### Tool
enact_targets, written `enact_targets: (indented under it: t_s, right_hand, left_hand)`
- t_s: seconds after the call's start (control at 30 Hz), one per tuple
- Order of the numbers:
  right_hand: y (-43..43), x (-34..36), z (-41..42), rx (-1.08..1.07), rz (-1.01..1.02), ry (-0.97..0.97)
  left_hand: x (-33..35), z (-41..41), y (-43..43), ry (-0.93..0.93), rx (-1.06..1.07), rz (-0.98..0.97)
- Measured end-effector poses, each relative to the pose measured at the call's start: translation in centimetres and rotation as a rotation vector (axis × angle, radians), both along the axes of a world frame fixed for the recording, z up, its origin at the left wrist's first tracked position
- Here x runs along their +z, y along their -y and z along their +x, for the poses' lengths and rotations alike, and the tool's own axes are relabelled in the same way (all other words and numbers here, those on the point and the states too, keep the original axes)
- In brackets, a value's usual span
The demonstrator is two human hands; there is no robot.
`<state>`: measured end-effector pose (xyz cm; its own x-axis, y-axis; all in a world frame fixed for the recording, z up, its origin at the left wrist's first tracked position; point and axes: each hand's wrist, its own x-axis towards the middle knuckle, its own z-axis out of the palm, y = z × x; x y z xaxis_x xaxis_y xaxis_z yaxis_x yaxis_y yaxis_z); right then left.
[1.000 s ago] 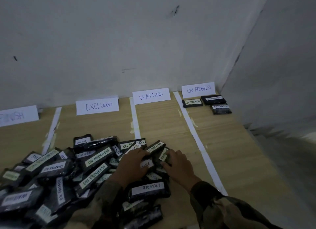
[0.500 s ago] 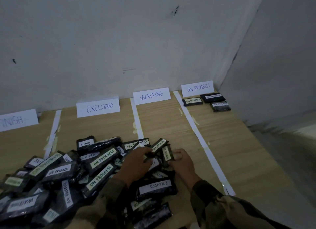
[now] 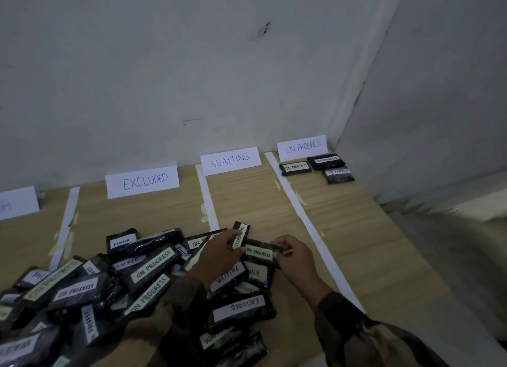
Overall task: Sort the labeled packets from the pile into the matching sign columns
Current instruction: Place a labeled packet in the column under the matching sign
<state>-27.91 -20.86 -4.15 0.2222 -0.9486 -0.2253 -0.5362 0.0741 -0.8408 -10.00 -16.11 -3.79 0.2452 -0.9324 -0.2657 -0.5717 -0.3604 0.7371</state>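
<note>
A pile of black labeled packets [image 3: 115,281] covers the near left of the wooden table [image 3: 343,240]. My left hand [image 3: 216,254] pinches a packet marked ON PROGRESS [image 3: 241,233], held upright at the pile's far right edge. My right hand [image 3: 295,257] grips another ON PROGRESS packet [image 3: 259,252] by its right end, just above the pile. Paper signs stand along the wall: EXCLUDED [image 3: 142,180], WAITING [image 3: 230,160], ON PROGRESS [image 3: 302,147]. Three ON PROGRESS packets [image 3: 317,166] lie below the last sign.
White tape strips [image 3: 301,218] split the table into columns. A fourth sign [image 3: 16,202] at the far left is partly cut off. Walls meet in a corner behind the right column. The table's right edge runs diagonally, with floor beyond it.
Both hands have risen from pressing on the pile, each lifting an ON PROGRESS packet clear of it. The camera has shifted slightly left.
</note>
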Motion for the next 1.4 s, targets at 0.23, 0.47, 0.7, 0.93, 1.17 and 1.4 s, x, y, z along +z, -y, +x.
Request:
enact_targets:
  t_s: [0.23, 0.47, 0.7, 0.93, 1.17, 1.4]
  right_hand:
    - [0.8, 0.9, 0.5, 0.035, 0.018, 0.093]
    - [1.7, 0.4, -0.2, 0.456, -0.347, -0.326]
    - [4.2, 0.2, -1.5, 0.587, -0.520, -0.469]
    - [9.1, 1.4, -4.0, 0.603, -0.489, -0.614]
    - [15.7, 1.4, -6.8, 0.534, -0.467, -0.656]
    - [22.6, 0.1, -7.8, 0.545, -0.547, -0.741]
  left_hand:
    - [0.4, -0.1, 0.7, 0.101, 0.040, -0.035]
    - [0.7, 0.0, 1.4, 0.015, 0.151, -0.052]
    - [0.7, -1.7, 3.0, -0.046, 0.112, -0.055]
    - [0.0, -4.4, 6.6, 0.014, 0.048, -0.083]
    - [-1.7, -5.7, 10.7, 0.307, -0.145, -0.106]
    - [-3.6, -6.8, 15.5, 0.455, -0.140, -0.120]
